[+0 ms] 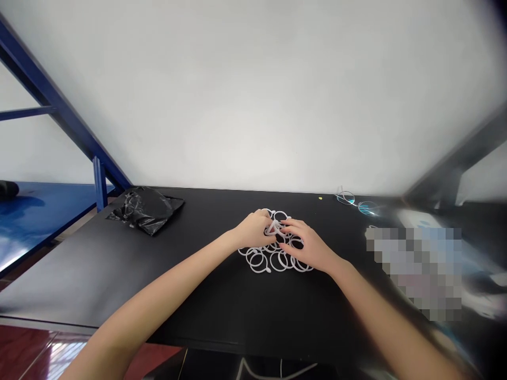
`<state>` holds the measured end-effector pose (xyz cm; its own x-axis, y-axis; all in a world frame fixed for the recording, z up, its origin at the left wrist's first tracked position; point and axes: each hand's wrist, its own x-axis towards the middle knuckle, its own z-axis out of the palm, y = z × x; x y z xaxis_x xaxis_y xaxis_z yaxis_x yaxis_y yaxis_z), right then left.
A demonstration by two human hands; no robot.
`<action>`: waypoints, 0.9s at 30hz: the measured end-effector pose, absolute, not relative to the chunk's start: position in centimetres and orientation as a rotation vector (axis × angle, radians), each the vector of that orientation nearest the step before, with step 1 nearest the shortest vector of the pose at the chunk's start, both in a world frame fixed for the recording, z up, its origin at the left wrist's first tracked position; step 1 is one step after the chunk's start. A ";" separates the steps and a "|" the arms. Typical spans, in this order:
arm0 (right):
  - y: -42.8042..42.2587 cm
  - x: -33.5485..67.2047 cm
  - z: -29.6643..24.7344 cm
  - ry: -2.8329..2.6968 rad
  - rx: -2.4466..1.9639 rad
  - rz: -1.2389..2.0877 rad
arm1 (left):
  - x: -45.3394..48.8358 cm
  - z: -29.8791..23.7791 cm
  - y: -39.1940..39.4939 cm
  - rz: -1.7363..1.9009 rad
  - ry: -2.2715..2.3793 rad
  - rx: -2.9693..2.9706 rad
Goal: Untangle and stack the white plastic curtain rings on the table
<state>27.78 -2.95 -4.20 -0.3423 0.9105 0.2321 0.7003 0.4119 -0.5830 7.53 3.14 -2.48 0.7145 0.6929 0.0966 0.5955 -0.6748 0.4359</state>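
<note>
A heap of several white plastic rings (pixel 273 259) lies in the middle of a black table (pixel 198 285). My left hand (pixel 254 230) and my right hand (pixel 308 244) meet above the heap. Both have their fingers pinched together on one white ring (pixel 273 228), held between them just above the pile. Part of the heap is hidden under my right hand.
A crumpled black plastic bag (pixel 144 210) lies at the table's back left. A pair of glasses (pixel 356 203) rests at the back right, near a small yellow speck (pixel 320 198). A blurred patch covers the right side. A blue metal frame (pixel 59 111) stands left.
</note>
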 end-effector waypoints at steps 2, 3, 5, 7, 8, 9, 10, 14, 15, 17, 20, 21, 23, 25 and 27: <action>-2.9 27.7 -4.3 -2.142 -1.351 0.504 | 8.0 -2.6 3.2 0.369 1.003 2.549; -2.8 27.6 -4.3 -2.136 -1.346 0.496 | 8.2 -2.6 3.3 0.376 1.005 2.551; -2.7 27.5 -4.4 -2.117 -1.339 0.480 | 8.0 -2.3 3.4 0.406 1.012 2.551; -2.6 27.4 -4.5 -2.105 -1.338 0.454 | 7.4 -1.7 3.5 0.508 1.006 2.507; -2.6 27.4 -4.5 -2.106 -1.341 0.442 | 6.9 -1.2 3.4 0.581 0.992 2.468; -2.6 27.4 -4.5 -2.109 -1.347 0.428 | 6.3 -0.7 3.3 0.658 0.977 2.420; -2.6 27.4 -4.6 -2.116 -1.352 0.415 | 5.6 -0.3 3.1 0.725 0.968 2.365; -2.4 27.2 -4.6 -2.171 -1.342 0.347 | 2.8 0.3 2.2 0.755 1.013 2.147; -2.4 27.1 -4.6 -2.189 -1.341 0.333 | 2.2 0.1 2.0 0.742 1.018 2.073; -2.3 26.9 -4.5 -2.213 -1.352 0.322 | 1.2 -0.6 1.9 0.738 1.015 1.852; -2.5 26.6 -4.1 -2.195 -1.417 0.359 | 0.1 -1.4 2.1 0.763 1.021 1.344; -2.6 26.5 -3.9 -2.186 -1.449 0.380 | -0.1 -1.5 2.1 0.784 1.013 1.181; -2.8 26.4 -3.6 -2.191 -1.507 0.413 | -0.6 -1.4 1.9 0.823 0.969 0.958; -2.9 26.4 -3.4 -2.223 -1.545 0.424 | -0.8 -1.3 1.5 0.818 0.914 0.899; -2.7 26.2 -3.4 -2.257 -1.556 0.426 | -0.9 -1.3 1.0 0.804 0.904 0.986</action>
<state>26.24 -2.73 -3.42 -0.3248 0.9374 0.1255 0.8271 0.3459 -0.4430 -0.91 1.02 -1.29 0.4052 0.8774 -0.2567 -0.1530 0.3419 0.9272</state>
